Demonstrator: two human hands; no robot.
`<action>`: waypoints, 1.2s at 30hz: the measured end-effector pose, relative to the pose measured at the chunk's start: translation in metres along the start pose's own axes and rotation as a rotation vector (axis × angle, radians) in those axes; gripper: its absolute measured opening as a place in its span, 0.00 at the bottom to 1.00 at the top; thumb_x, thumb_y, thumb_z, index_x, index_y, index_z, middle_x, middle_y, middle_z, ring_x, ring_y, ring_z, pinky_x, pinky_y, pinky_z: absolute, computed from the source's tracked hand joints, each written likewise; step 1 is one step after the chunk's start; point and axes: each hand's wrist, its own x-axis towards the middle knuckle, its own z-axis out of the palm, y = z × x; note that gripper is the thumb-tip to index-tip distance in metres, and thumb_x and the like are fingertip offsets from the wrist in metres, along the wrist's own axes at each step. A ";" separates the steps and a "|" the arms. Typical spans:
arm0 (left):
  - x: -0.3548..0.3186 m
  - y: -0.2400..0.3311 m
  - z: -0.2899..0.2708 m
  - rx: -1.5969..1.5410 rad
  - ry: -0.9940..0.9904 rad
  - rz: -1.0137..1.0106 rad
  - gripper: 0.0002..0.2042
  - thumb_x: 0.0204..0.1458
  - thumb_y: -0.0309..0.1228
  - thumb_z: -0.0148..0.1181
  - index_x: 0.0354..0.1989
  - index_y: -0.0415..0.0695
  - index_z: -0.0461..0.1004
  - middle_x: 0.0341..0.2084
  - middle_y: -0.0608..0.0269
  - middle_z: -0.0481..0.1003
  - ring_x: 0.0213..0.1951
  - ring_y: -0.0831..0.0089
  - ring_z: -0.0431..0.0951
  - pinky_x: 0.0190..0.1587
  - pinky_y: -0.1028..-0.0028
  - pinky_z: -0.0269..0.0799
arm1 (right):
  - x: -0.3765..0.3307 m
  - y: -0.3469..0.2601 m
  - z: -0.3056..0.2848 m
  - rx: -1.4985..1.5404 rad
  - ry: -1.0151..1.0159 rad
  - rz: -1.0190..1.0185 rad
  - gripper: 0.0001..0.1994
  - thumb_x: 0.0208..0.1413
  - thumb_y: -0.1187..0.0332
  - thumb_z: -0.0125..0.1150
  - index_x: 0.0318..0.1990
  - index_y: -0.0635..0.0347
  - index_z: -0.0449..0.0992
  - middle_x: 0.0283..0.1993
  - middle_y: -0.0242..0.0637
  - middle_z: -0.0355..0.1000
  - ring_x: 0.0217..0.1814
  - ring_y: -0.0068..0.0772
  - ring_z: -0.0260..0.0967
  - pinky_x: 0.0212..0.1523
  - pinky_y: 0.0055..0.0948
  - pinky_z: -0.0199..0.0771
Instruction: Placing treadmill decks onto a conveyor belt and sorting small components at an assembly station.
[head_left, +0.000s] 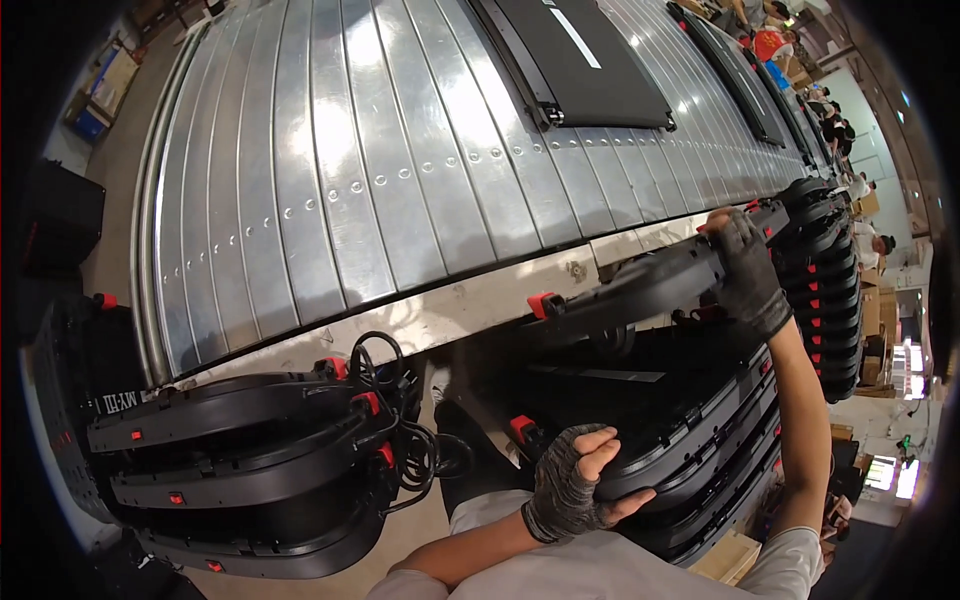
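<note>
Black frame (640,290), seen from the head camera: hangs at a slant just above the stack of black decks (700,440), far end raised, near end with its red clip (541,303) lower and close to the edge of the slatted metal conveyor (380,170).

Right hand (748,272), gloved: reaches forward and up, wraps shut around the far end of the frame, fingers over the top.

Left hand (575,483), in a fingerless glove: stays close to the body, curls over the near rim of the top deck (640,400), thumb underneath, fingers clamped on the edge.

Between the two hands: the top deck's flat dark surface, the frame crossing above it.

Beyond the right hand: another tall stack of like parts (825,290) with red tabs. Left of the left hand: a pile of curved black frames (240,450) with a tangle of black cable (405,430) at its near end. Ahead of both hands, on the conveyor: a flat black panel (580,60), a second one (740,70) farther right. Far off beyond the right hand: other people, too small to describe.

As a judgement on progress: one frame in hand and off the stack at one end only; near end not yet clear. Many decks under it and many frames in the left pile, so most of the handling apparently left. Cannot tell whether the frame is hinged to the top deck or loose.
</note>
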 end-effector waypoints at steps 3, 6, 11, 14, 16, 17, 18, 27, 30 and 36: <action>0.005 -0.001 -0.003 0.001 0.011 -0.001 0.36 0.32 0.41 0.78 0.49 0.39 0.65 0.42 0.46 0.71 0.39 0.54 0.76 0.41 0.61 0.74 | 0.022 0.007 0.005 0.022 0.000 0.022 0.23 0.29 0.80 0.56 0.41 0.62 0.65 0.43 0.48 0.64 0.49 0.56 0.63 0.50 0.41 0.66; 0.002 -0.001 -0.003 0.013 0.014 0.018 0.35 0.32 0.41 0.78 0.48 0.39 0.67 0.42 0.45 0.72 0.39 0.54 0.76 0.40 0.61 0.75 | 0.025 0.008 0.007 0.009 0.007 -0.001 0.22 0.29 0.82 0.55 0.40 0.62 0.64 0.42 0.47 0.64 0.47 0.54 0.64 0.49 0.39 0.67; 0.002 0.000 -0.003 -0.004 0.027 0.047 0.34 0.31 0.41 0.78 0.46 0.38 0.68 0.41 0.45 0.72 0.39 0.53 0.77 0.40 0.61 0.75 | 0.014 0.008 0.008 0.027 0.042 0.069 0.24 0.28 0.80 0.60 0.41 0.62 0.66 0.41 0.47 0.64 0.48 0.53 0.63 0.51 0.41 0.66; 0.004 -0.001 -0.001 -0.025 0.039 0.007 0.34 0.32 0.41 0.78 0.47 0.39 0.67 0.42 0.46 0.72 0.39 0.54 0.76 0.40 0.61 0.75 | 0.005 0.004 0.006 0.018 0.093 0.106 0.23 0.29 0.80 0.59 0.41 0.62 0.66 0.42 0.46 0.65 0.50 0.53 0.64 0.53 0.41 0.65; 0.003 0.000 0.001 -0.020 0.014 0.007 0.35 0.32 0.41 0.78 0.48 0.39 0.66 0.42 0.47 0.72 0.40 0.55 0.76 0.41 0.61 0.74 | -0.003 0.012 0.005 -0.060 0.012 0.108 0.23 0.30 0.78 0.59 0.42 0.61 0.66 0.44 0.46 0.66 0.52 0.53 0.64 0.56 0.42 0.64; 0.003 0.000 0.000 0.000 -0.006 -0.005 0.35 0.32 0.41 0.78 0.48 0.40 0.65 0.42 0.48 0.72 0.40 0.55 0.76 0.41 0.61 0.74 | -0.002 0.009 -0.002 -0.065 -0.075 0.167 0.27 0.32 0.74 0.64 0.47 0.61 0.67 0.50 0.46 0.67 0.56 0.53 0.63 0.59 0.43 0.61; 0.002 0.000 -0.001 -0.007 -0.022 -0.001 0.35 0.32 0.41 0.78 0.48 0.40 0.65 0.42 0.48 0.72 0.40 0.55 0.76 0.41 0.61 0.74 | -0.001 -0.002 -0.009 -0.070 -0.072 0.184 0.27 0.32 0.74 0.64 0.47 0.61 0.67 0.50 0.46 0.67 0.56 0.53 0.63 0.59 0.43 0.61; 0.000 -0.003 -0.001 0.034 -0.031 0.041 0.38 0.31 0.40 0.80 0.49 0.41 0.63 0.42 0.49 0.71 0.39 0.56 0.75 0.41 0.61 0.73 | -0.089 -0.062 -0.053 0.287 -0.270 0.003 0.27 0.48 0.46 0.65 0.46 0.61 0.72 0.44 0.45 0.73 0.47 0.51 0.70 0.52 0.44 0.67; -0.001 -0.007 0.004 0.025 -0.042 0.075 0.38 0.30 0.40 0.80 0.49 0.42 0.63 0.41 0.49 0.70 0.36 0.56 0.75 0.37 0.62 0.74 | -0.125 -0.074 -0.051 0.220 -0.185 0.064 0.28 0.51 0.44 0.60 0.46 0.61 0.71 0.46 0.46 0.72 0.49 0.51 0.69 0.52 0.44 0.65; 0.005 0.000 -0.010 0.152 -0.216 0.064 0.37 0.32 0.40 0.79 0.50 0.42 0.63 0.45 0.49 0.68 0.36 0.56 0.74 0.36 0.64 0.74 | -0.193 -0.070 -0.036 0.167 0.065 0.391 0.12 0.48 0.69 0.60 0.40 0.61 0.73 0.41 0.44 0.69 0.45 0.50 0.66 0.52 0.45 0.63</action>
